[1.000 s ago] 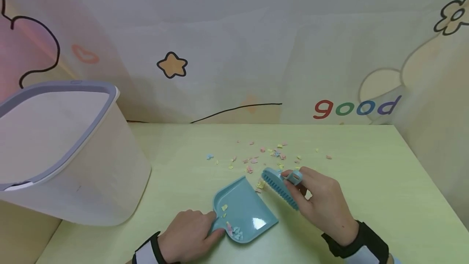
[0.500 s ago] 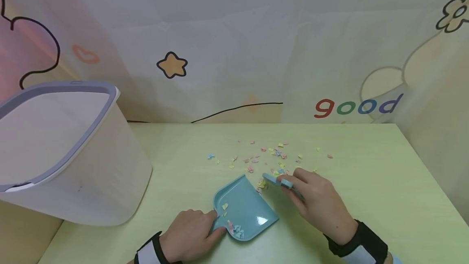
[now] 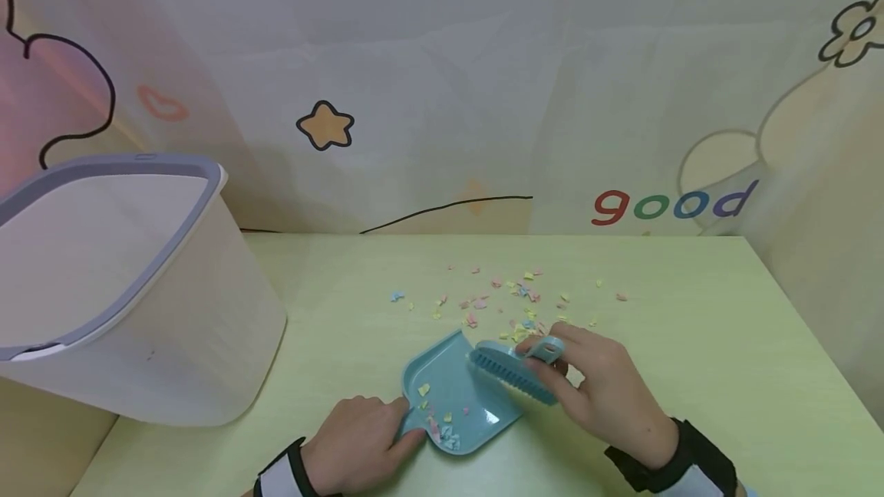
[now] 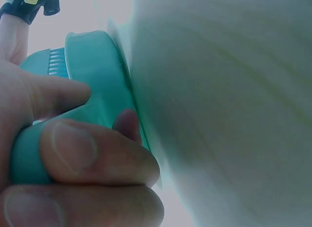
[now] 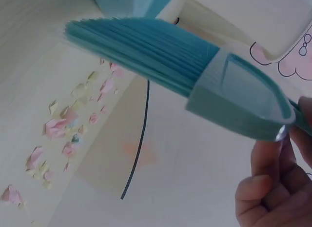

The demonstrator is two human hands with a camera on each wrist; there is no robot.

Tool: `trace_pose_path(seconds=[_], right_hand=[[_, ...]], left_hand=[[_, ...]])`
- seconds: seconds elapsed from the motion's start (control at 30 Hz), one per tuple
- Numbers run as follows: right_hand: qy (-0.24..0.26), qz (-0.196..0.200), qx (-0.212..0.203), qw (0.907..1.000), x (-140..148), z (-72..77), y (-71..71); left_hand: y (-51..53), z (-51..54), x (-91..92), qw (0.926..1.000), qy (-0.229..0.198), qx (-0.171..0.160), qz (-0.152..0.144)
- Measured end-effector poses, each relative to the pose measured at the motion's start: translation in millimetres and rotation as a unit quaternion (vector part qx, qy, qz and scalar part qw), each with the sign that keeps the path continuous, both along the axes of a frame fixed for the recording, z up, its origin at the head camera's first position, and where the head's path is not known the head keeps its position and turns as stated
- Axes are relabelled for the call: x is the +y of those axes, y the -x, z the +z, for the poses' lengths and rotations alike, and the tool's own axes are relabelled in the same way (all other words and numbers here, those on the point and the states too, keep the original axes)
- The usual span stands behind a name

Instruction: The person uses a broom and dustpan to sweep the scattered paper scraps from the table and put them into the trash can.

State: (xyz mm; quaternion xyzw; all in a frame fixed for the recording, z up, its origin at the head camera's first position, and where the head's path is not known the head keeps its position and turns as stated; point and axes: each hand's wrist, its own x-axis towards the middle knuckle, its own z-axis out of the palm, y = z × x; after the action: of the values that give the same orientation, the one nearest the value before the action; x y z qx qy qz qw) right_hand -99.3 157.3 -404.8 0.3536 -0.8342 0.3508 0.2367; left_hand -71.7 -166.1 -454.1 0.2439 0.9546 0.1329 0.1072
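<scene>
My left hand (image 3: 361,442) grips the short handle of a light blue dustpan (image 3: 449,374) that lies on the table; in the left wrist view its fingers (image 4: 97,154) curl round that handle. A few scraps of coloured paper (image 3: 449,436) lie inside the pan, mostly near the handle end. My right hand (image 3: 608,390) pinches the handle of a matching small brush (image 3: 511,369), held tilted over the pan's open right edge. In the right wrist view the brush's bristles (image 5: 141,51) point up and left. Loose pink, yellow and blue paper scraps (image 3: 525,290) are scattered behind the pan.
A white bin (image 3: 207,313) with a grey-purple rim stands at the left of the pale green table (image 3: 725,328). A printed backdrop (image 3: 442,98) rises behind the table's back edge, and a side wall (image 3: 829,251) bounds the right.
The brush has moved left from beside the dustpan to over its edge. A couple more scraps now lie in the pan. My left hand and the dustpan have stayed nearly still.
</scene>
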Motion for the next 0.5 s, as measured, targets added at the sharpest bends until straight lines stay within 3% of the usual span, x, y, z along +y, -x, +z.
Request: trace_pose_path(seconds=[0.2,0.33,0.5], right_hand=[[-0.002,-0.042,0.033,0.9986,1.7,-3.2,5.8],[-0.05,-0.062,0.051,0.9955,2.6,-5.7,7.9],[-0.111,-0.045,0.038,0.9921,5.1,-4.4,6.8]], left_hand=[[0.0,-1.6,-0.4,1.0,-0.003,0.003,-0.002],[-0.3,-2.4,-0.4,0.9999,-0.004,0.011,-0.003],[0.0,-2.3,-0.5,0.9999,-0.005,0.012,-0.002]])
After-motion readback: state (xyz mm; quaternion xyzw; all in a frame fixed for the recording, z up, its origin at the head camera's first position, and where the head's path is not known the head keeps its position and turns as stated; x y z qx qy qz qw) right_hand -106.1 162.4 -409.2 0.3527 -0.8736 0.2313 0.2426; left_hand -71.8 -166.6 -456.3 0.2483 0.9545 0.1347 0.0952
